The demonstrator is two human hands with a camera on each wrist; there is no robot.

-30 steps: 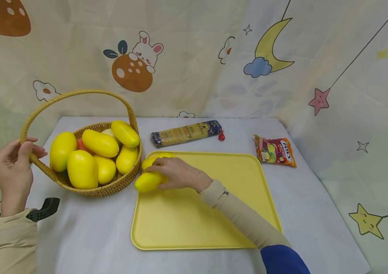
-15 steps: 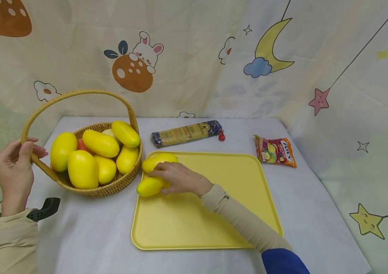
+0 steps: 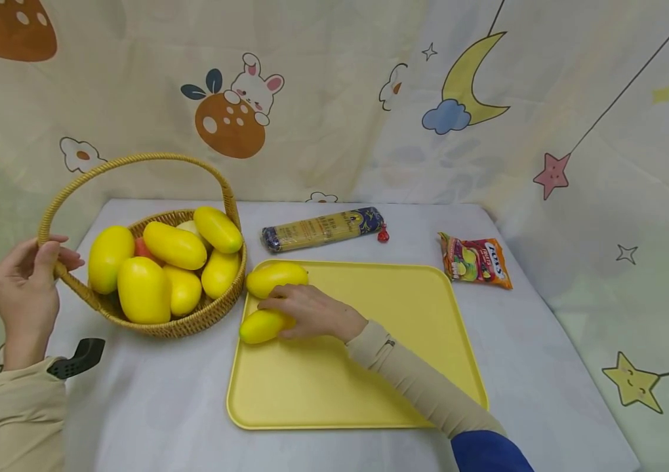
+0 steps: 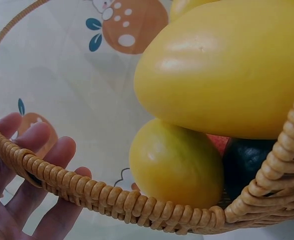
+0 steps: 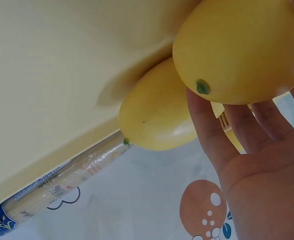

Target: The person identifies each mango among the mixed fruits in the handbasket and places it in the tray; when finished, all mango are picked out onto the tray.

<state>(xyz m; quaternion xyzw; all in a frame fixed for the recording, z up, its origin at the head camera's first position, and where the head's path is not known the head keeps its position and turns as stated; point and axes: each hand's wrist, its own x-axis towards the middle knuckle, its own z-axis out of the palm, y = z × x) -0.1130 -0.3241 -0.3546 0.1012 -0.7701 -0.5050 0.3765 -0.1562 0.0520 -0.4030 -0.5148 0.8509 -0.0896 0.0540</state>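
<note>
On the left, my left hand [image 3: 24, 288] grips the handle of a wicker basket [image 3: 178, 328] at its lower left end. Several yellow mangoes [image 3: 144, 290] fill the basket, with a bit of a red fruit [image 3: 142, 250] between them; the left wrist view also shows a dark round thing [image 4: 249, 162] lower down. Over the left part of a yellow tray [image 3: 340, 400], my right hand [image 3: 313, 311] holds a mango [image 3: 260, 326] with fingers curled round its far side. Just behind it another mango [image 3: 275, 278] lies on the tray's back left corner.
A pack of dry noodles [image 3: 323, 229] with a small red wrapped candy [image 3: 383, 234] at its end lies behind the tray. To the tray's right is a bag of sweets [image 3: 476, 260]. A printed cloth hangs behind the white table [image 3: 151, 406].
My right hand has brought its mango slightly toward me and to the right, down toward the tray, apart from the mango behind. The left hand stays on the handle.
</note>
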